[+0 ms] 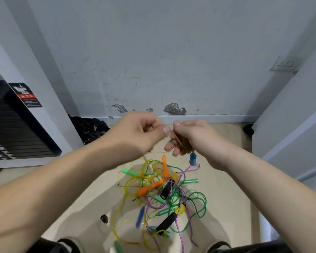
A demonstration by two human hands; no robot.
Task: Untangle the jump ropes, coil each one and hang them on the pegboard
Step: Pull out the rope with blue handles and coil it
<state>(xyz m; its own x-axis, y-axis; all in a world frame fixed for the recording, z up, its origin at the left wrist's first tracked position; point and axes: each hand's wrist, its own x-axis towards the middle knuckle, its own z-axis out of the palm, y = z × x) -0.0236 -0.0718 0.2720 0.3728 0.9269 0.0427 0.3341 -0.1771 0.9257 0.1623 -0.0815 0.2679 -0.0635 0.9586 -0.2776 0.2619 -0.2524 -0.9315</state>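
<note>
Above the tangle [167,190], my right hand [199,141] clamps the brown rope [183,145], my left hand [139,134] pinches its strand; I'd wind even, taut loops

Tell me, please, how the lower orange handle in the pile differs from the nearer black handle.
The lower orange handle is contoured with a narrow waist; the nearer black handle is a straight, matte cylinder. The orange one lies mid-pile, the black one nearer the person. Both lie among the ropes on the floor, slanting the same way.
</note>
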